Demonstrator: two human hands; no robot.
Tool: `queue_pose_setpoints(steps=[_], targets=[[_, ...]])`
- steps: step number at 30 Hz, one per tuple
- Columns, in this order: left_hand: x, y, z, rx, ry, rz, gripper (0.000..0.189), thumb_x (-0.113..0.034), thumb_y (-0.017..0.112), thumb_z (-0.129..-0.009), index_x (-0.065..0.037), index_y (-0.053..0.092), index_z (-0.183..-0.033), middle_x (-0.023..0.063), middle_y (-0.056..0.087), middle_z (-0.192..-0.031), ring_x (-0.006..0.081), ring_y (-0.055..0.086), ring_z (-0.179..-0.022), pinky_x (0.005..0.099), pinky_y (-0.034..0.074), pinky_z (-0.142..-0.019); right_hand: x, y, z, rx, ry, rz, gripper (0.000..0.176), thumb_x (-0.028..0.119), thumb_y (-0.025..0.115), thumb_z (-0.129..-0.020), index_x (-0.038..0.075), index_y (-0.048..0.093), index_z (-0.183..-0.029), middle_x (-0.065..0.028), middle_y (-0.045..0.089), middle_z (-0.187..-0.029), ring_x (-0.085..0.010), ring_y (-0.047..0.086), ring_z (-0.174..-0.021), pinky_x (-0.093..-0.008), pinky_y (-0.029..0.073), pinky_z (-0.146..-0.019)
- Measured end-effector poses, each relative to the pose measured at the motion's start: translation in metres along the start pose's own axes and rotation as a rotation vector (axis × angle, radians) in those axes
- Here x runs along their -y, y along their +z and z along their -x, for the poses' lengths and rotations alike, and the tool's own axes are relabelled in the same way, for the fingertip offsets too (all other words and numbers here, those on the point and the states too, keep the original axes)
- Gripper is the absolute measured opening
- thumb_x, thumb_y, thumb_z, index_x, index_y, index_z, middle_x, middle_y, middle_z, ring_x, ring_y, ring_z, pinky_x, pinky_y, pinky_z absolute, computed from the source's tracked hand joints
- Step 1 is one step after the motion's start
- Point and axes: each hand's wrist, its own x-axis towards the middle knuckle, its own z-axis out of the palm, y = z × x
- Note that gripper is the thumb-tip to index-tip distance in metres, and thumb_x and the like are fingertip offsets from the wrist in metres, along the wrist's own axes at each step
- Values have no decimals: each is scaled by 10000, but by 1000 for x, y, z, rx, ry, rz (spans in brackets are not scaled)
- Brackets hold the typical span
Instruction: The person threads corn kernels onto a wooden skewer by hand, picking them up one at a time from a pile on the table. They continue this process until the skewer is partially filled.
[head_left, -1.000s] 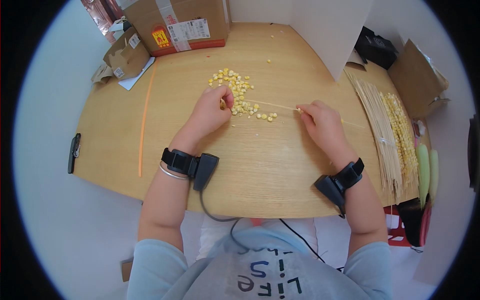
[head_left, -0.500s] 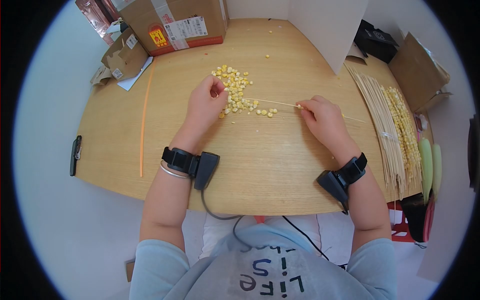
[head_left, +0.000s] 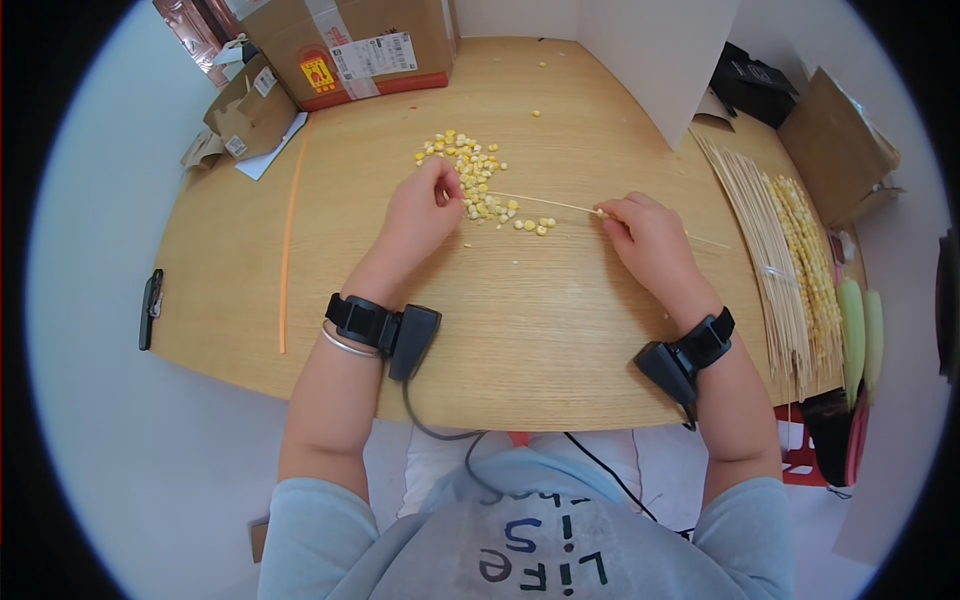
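Yellow corn kernels [head_left: 478, 160] lie in a loose pile on the wooden table. My left hand [head_left: 425, 205] is at the pile's left edge, its thumb and fingers closed together; what they hold, if anything, is hidden. My right hand [head_left: 648, 235] pinches a thin wooden stick [head_left: 550, 203], whose free end points left into the pile. A kernel shows at my right fingertips, and the stick's other end comes out to the right of that hand.
At the right lie a bundle of sticks [head_left: 755, 230], kernel-covered sticks [head_left: 800, 250] and corn ears [head_left: 851, 320]. Cardboard boxes [head_left: 350, 50] stand at the back left. An orange strip [head_left: 290, 240] lies left; a white panel [head_left: 650, 65] stands behind.
My left hand has shifted slightly to the right, uncovering some kernels at the pile's left edge. My right hand and the stick are almost unmoved.
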Motion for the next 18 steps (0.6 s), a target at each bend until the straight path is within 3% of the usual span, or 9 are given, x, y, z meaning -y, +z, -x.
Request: queue_pose_setpoints(steps=[4, 18], targets=[[8, 0, -5, -89, -47, 309, 183, -2, 632, -796, -65, 490, -893, 5, 580, -829, 68, 519, -737, 210, 432, -661, 1, -1, 0, 10, -11, -37, 137, 112, 578, -842, 82, 679, -930, -84, 600, -785, -267, 583, -795, -393, 435, -671], [7, 1, -4, -1, -77, 541, 239, 4, 661, -793, -75, 471, -913, 29, 599, -845, 69, 544, -750, 194, 444, -678, 4, -3, 0, -12, -38, -27, 143, 107, 580, -843, 74, 687, -932, -98, 597, -756, -270, 586, -741, -391, 456, -640]])
